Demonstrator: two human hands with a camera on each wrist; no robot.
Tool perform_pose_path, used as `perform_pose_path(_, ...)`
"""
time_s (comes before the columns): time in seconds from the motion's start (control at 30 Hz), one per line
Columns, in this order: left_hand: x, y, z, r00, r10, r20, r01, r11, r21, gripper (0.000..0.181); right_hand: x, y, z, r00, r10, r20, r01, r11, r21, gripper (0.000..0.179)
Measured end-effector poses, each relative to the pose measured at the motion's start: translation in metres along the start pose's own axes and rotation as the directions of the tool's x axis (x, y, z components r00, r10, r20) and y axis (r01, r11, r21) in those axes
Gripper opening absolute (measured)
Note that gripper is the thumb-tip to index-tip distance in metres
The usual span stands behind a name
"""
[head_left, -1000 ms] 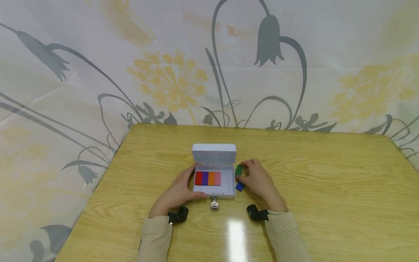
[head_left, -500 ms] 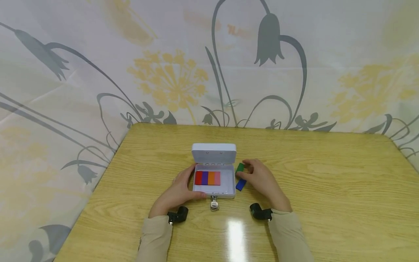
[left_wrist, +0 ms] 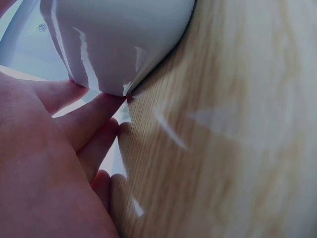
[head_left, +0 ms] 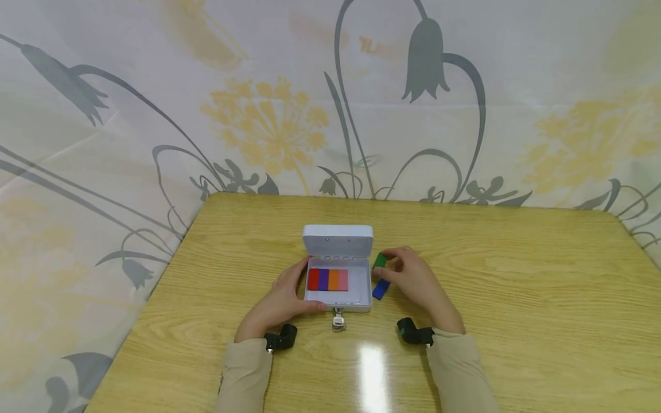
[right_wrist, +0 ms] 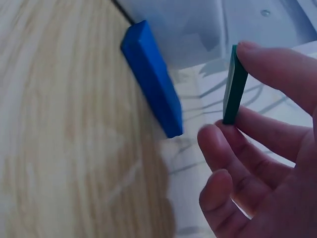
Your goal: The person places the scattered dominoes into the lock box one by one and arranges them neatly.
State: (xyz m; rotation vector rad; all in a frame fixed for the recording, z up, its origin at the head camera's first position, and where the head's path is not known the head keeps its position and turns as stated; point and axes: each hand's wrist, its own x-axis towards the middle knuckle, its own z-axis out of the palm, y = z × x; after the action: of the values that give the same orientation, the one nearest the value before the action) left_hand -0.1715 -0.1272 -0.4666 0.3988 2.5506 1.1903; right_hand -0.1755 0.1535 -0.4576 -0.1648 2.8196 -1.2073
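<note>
The white box (left_wrist: 116, 42) looks smooth and glossy, the table (head_left: 527, 298) shiny grained wood, the sleeves (head_left: 248, 370) matt cloth.

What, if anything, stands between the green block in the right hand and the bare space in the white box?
Only the right wall of the white box, which the green block would likely need to clear. The lid is open; the blue block lies outside, off that line.
</note>
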Motion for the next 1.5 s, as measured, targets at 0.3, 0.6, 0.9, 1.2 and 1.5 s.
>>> perform_pose_path(0.3,0.0,0.0,-0.001,1.0,0.005,0.0,-0.005,1.0,0.0,0.106,-0.003,-0.004,-0.006,1.0,-0.02,0.018,0.019,0.998,0.066,0.053)
perform_pose_path(0.6,-0.001,-0.001,-0.001,1.0,-0.004,0.0,0.004,1.0,-0.001,0.107,-0.006,-0.003,-0.012,0.997,-0.067,0.041,0.062,0.992,0.111,0.052)
perform_pose_path(0.9,-0.001,0.0,-0.001,1.0,0.002,0.0,-0.002,1.0,-0.007,0.107,-0.005,-0.007,-0.011,0.994,-0.088,0.063,0.078,0.985,0.154,0.049)
perform_pose_path(1.2,-0.001,0.0,0.0,1.0,-0.008,0.003,0.008,1.0,-0.01,0.107,-0.004,-0.007,-0.008,0.989,-0.135,0.067,0.125,0.983,0.133,0.047)
perform_pose_path(1.5,0.0,0.0,0.0,1.0,-0.005,0.002,0.005,1.0,-0.01,0.108,-0.004,-0.011,-0.009,0.983,-0.162,0.09,0.141,0.969,0.205,0.044)
